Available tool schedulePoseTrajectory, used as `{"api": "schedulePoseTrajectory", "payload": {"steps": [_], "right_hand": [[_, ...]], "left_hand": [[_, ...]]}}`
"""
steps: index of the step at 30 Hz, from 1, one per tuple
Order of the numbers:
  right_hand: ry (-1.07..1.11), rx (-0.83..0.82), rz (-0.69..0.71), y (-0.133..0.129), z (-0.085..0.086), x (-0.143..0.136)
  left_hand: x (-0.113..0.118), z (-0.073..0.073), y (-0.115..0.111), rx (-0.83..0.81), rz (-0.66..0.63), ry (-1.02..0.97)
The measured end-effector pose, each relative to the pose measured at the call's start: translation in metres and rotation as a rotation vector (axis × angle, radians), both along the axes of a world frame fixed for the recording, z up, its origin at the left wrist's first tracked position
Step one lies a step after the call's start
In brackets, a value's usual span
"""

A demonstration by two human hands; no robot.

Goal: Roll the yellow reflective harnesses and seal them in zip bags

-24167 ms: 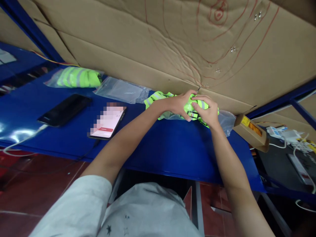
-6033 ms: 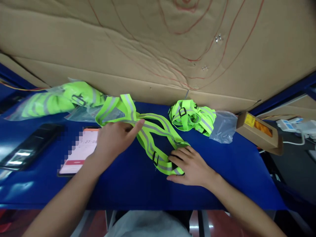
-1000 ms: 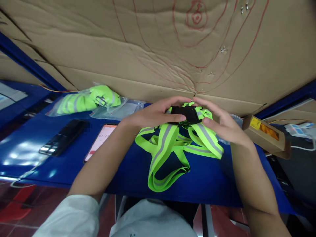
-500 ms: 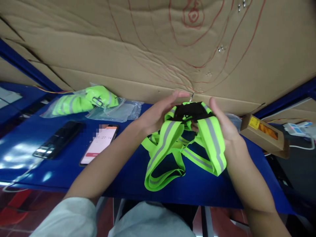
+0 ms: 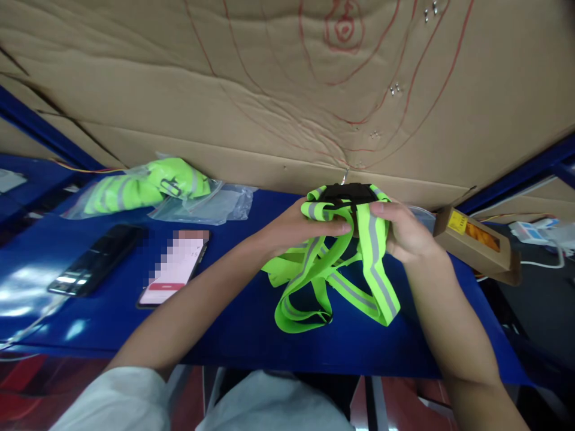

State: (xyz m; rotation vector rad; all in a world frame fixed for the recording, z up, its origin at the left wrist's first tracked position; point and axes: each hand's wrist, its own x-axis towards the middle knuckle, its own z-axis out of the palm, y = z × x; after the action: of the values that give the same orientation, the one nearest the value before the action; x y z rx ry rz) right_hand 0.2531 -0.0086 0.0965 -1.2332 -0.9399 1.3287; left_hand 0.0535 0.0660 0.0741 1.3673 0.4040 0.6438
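Both hands hold a neon-yellow reflective vest (image 5: 375,257) made of straps with grey stripes. Its black buckle (image 5: 349,193) sits at the top, between the hands. My left hand (image 5: 309,224) is closed on the left strap near the buckle, thumb pressed across the band. On the other side, my right hand (image 5: 404,230) pinches the right strap, its thumb on top and the other fingers partly hidden behind. Loops of strap hang below the hands, over the blue table (image 5: 242,317); the lower ones seem to rest on it.
Further left lie a clear bag (image 5: 121,194) with more neon strapping and a flat clear bag (image 5: 229,203). A phone with a lit screen (image 5: 175,269) and a black phone (image 5: 96,260) are nearer. A cardboard box (image 5: 476,242) stands right. Behind rises a cardboard panel (image 5: 135,72).
Both hands have gone from spread fingers beside the straps to gripping them near the buckle. The left strap is now bent inward, and the hanging loops have shifted.
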Motion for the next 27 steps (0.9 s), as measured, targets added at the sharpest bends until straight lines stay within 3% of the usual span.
{"api": "schedulePoseTrajectory", "payload": {"steps": [3,8,10,16,18,23,27], "right_hand": [[0.031,-0.049,-0.021,0.003,0.002,-0.001],[0.085,0.029,0.176,0.001,0.010,-0.005],[0.061,0.055,0.191,-0.002,0.011,-0.005],[0.007,0.242,0.274,-0.007,0.006,0.002],[-0.027,0.237,0.279,-0.007,0.007,0.004],[0.049,0.144,0.344,-0.004,0.012,0.003],[-0.046,0.173,0.371,-0.008,0.008,0.007]], "left_hand": [[-0.006,0.001,0.004,-0.063,-0.110,-0.040],[-0.012,0.005,0.010,-0.167,-0.367,-0.240],[-0.012,0.007,0.010,-0.138,-0.339,-0.220],[-0.011,0.012,0.004,-0.110,-0.049,-0.146],[-0.013,0.015,0.002,-0.156,-0.066,-0.172],[-0.015,0.018,-0.001,-0.275,-0.261,-0.150],[-0.015,0.018,-0.001,-0.188,-0.264,-0.110]]}}
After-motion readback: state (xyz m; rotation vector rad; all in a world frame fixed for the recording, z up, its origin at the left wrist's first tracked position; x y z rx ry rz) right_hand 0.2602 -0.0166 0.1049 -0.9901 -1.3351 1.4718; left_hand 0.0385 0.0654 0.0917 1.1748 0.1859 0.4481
